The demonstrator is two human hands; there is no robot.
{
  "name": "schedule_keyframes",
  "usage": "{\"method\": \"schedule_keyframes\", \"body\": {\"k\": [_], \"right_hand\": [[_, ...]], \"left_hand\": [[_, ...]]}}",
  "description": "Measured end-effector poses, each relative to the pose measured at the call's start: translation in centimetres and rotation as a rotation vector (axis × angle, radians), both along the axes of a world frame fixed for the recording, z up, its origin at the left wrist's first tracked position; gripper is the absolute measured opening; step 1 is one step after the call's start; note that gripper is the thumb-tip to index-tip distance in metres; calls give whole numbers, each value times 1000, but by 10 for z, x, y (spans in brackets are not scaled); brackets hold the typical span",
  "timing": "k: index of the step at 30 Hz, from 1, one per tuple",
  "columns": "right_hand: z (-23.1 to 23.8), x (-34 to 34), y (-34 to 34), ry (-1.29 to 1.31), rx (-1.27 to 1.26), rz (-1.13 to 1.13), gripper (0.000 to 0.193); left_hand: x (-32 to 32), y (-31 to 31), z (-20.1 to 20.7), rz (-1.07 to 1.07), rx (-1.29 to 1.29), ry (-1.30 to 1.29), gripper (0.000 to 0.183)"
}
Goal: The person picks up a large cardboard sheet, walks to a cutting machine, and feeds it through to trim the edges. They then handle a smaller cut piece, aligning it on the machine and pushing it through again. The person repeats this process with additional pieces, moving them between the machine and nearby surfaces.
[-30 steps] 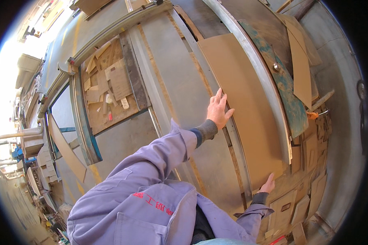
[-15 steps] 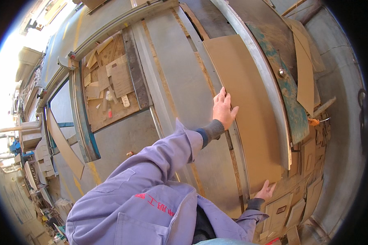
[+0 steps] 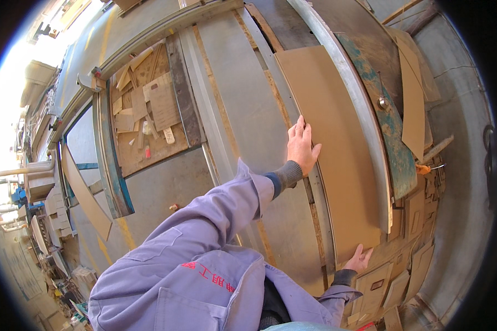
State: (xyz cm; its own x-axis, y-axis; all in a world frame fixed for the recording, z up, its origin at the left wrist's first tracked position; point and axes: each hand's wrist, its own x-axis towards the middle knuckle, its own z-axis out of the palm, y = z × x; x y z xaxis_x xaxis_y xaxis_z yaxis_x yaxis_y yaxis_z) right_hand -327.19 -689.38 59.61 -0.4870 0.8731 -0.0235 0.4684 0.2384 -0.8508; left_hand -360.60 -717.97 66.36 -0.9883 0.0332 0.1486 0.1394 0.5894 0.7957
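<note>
A long brown sheet of cardboard or board (image 3: pixel 337 154) lies flat on the metal machine table (image 3: pixel 243 83), along a pale metal bar (image 3: pixel 348 71). My left hand (image 3: pixel 302 149) rests at the sheet's left edge, fingers stretched and thumb apart, gripping nothing. At the near end of the sheet is my right hand (image 3: pixel 359 258), its fingers extended and touching the sheet's end. The underside of the right hand is hidden. Both arms are in purple work sleeves with dark knit cuffs.
Board offcuts (image 3: pixel 163 102) lie in a recess at the left. A worn green plate (image 3: pixel 378 110) with a metal knob is right of the bar, near an orange-handled tool (image 3: pixel 423 169). Stacked cardboard pieces (image 3: pixel 378 284) fill the near right. A curved strip (image 3: pixel 83 190) leans at left.
</note>
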Motion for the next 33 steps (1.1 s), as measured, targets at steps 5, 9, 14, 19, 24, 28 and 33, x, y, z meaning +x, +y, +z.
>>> {"method": "schedule_keyframes", "body": {"k": [5, 9, 14, 19, 24, 28, 33], "right_hand": [[-2, -5, 0, -19, 28, -35, 62], [-10, -5, 7, -80, 22, -29, 60], [-8, -15, 1, 65, 75, -5, 62], [12, -24, -15, 69, 54, -18, 63], [15, -23, -14, -15, 40, -26, 63], [5, -27, -11, 69, 54, -26, 62], [8, -30, -12, 1, 24, -69, 61]], "left_hand": [[-4, -1, 0, 15, -11, -3, 69], [-7, -2, 0, 24, -15, -6, 70], [-12, -5, 0, 31, -17, -29, 70], [-14, -5, 0, 29, -27, -62, 70], [-16, -7, 0, 31, -13, -26, 71], [-20, -8, 0, 37, 3, -20, 72], [-23, -8, 1, 42, 7, -45, 72]]}}
